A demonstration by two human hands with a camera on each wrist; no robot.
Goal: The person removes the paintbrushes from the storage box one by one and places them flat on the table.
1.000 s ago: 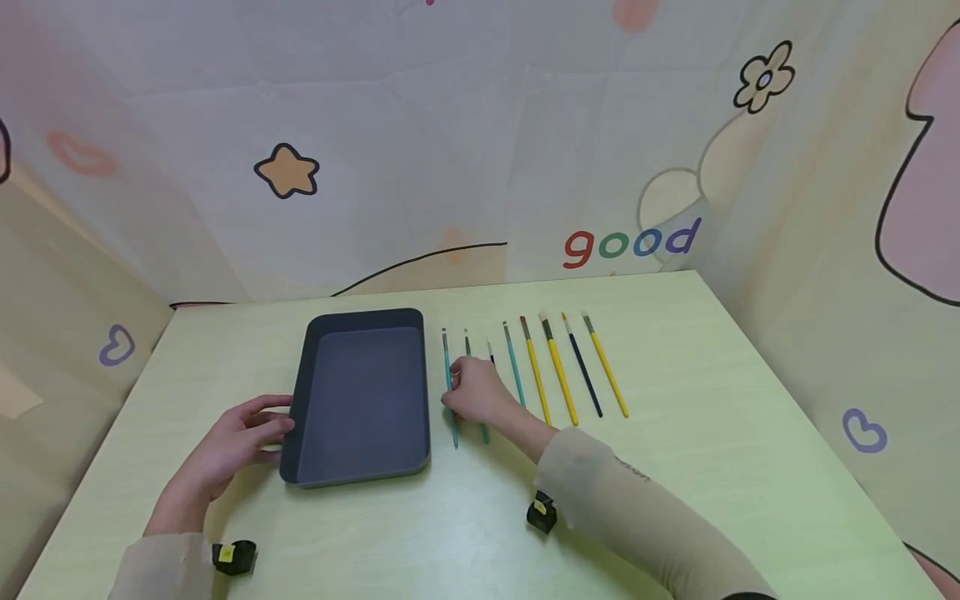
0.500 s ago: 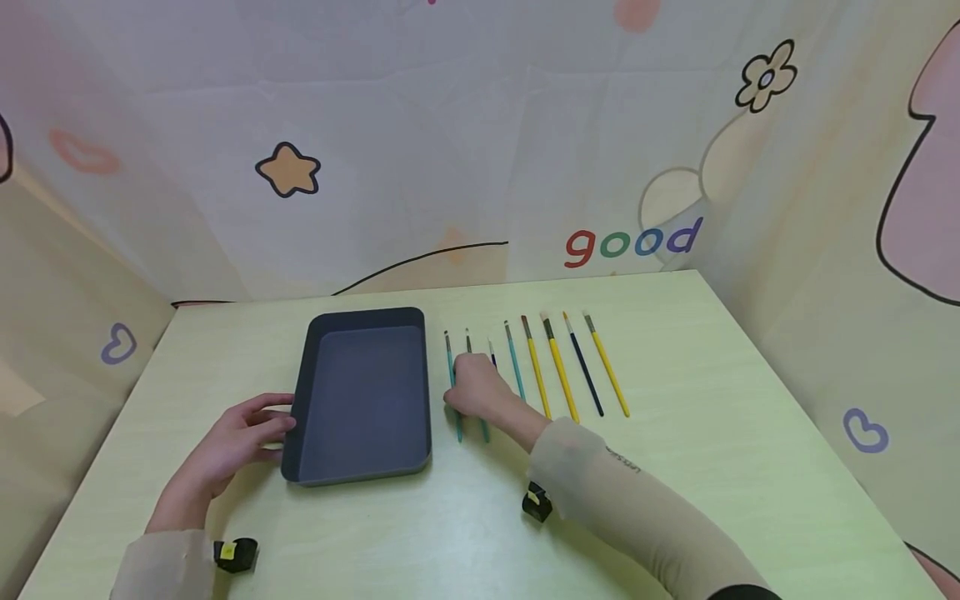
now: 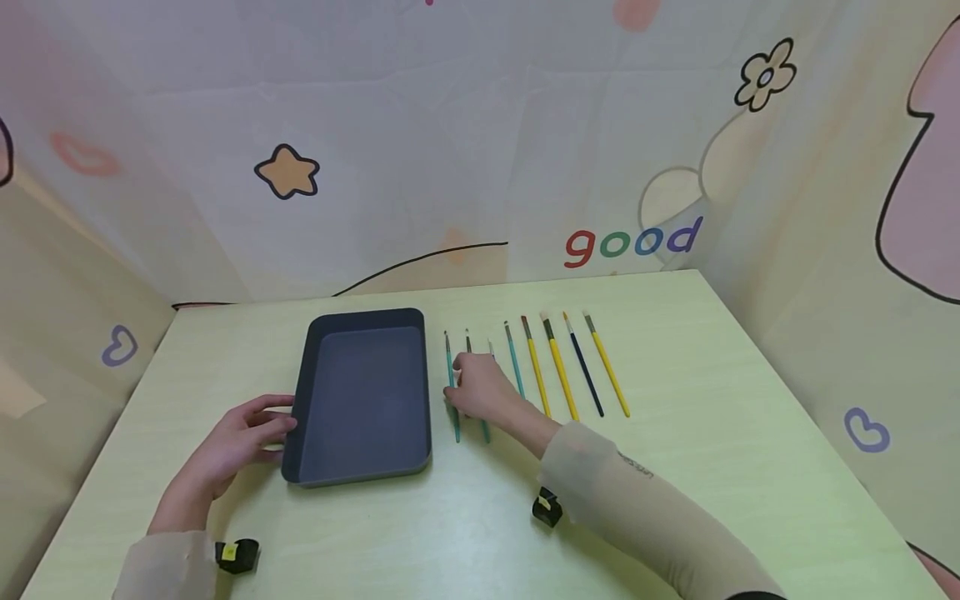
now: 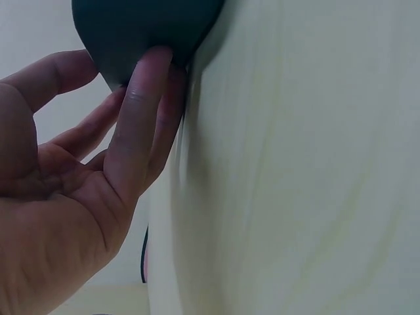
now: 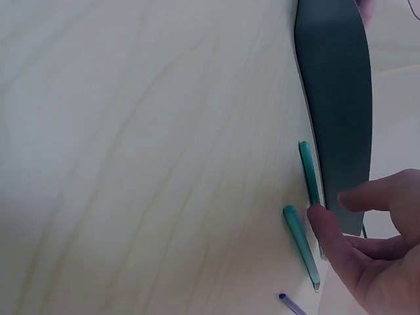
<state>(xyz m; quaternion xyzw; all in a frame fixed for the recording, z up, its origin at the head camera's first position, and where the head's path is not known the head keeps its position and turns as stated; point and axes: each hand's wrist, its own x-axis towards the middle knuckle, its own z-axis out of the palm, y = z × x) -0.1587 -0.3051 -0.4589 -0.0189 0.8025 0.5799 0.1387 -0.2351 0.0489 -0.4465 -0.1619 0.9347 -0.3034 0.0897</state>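
Observation:
In the head view my left hand (image 3: 238, 442) rests its fingertips against the left wall of a dark grey rectangular tray (image 3: 296, 446). The left wrist view shows those fingers extended along the tray's outer side (image 4: 141, 33). My right hand (image 3: 486, 387) is over the left end of a row of paintbrushes, just right of the tray. Below its thumb lies the leftmost teal paintbrush (image 3: 455, 423), flat on the table. Thumb and index finger stand apart in the right wrist view, near that brush (image 5: 307, 164). Partly hidden under the hand is a second teal paintbrush (image 3: 486, 432).
Further right lie a dark-handled brush (image 3: 491, 346), mostly hidden, another teal brush (image 3: 514, 358), yellow brushes (image 3: 560, 371) and a navy brush (image 3: 586, 375). They lie roughly side by side on the pale wooden table (image 3: 712, 417). A patterned cloth (image 3: 450, 150) hangs behind.
The leftmost teal brush has shifted slightly right and away from me. My right thumb and fingers came closer together, then parted again. The left hand and tray stay nearly still.

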